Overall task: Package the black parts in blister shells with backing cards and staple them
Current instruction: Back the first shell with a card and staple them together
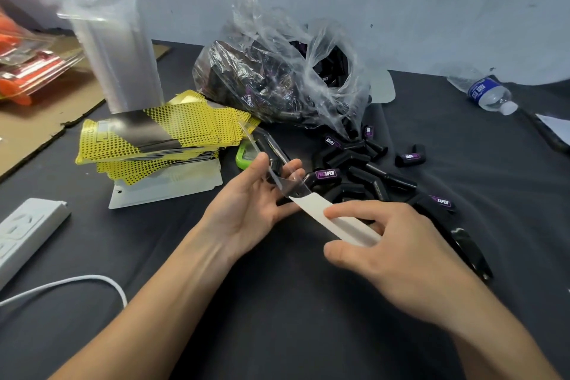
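One clear blister shell [275, 160] in left fingers [258, 167], white backing card [314, 210] pinched by right fingers [354, 210]

1. My right hand [385, 244], pinching the backing card [320, 210], covers its lower end.
2. The power strip [27, 231] and the blurred orange packs [27, 71] run off the left edge.
3. The crumpled bag [277, 71] veils most of the black parts [327, 69] inside.
4. The bottle [484, 92] label is too small to read.
5. A green object [245, 156] sits mostly behind the blister shell [271, 151] gripped in my left hand [259, 203].
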The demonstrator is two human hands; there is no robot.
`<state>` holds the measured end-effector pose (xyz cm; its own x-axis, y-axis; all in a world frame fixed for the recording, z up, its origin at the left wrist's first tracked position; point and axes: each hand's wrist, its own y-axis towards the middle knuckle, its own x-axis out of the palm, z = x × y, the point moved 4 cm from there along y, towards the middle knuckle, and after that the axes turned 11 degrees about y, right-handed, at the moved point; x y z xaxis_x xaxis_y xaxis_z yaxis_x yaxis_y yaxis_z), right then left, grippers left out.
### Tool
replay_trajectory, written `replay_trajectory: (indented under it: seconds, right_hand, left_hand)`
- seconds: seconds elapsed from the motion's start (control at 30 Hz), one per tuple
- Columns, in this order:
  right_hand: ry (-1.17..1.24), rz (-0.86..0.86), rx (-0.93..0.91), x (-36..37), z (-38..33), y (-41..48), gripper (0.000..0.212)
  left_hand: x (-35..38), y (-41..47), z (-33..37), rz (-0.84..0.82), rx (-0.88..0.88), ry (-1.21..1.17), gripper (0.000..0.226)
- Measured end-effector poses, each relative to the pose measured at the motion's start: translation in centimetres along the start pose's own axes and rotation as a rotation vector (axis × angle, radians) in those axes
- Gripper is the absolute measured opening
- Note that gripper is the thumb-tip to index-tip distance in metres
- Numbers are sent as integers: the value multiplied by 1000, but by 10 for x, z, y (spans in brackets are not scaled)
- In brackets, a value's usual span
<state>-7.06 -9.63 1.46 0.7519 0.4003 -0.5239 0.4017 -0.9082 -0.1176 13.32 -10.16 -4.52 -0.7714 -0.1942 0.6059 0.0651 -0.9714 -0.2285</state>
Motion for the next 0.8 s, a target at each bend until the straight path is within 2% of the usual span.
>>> replay_trajectory:
  seconds: [0.27, 0.4, 0.57, 0.8]
  right_hand:
    - [-36, 22, -35, 8, 6, 1, 49]
    - [-83, 38, -54, 11, 7, 2, 51]
    - [-152, 32, -93, 11, 3, 1, 53]
    - [-102, 31, -113, 11, 6, 2, 51]
  left_hand:
    - [-1, 1, -2, -42, 36, 53, 39]
    - [0, 1, -3, -53, 49, 64, 41]
    - [2, -1, -2, -71, 44, 51, 58]
    - [0, 1, -2, -52, 62, 72, 40]
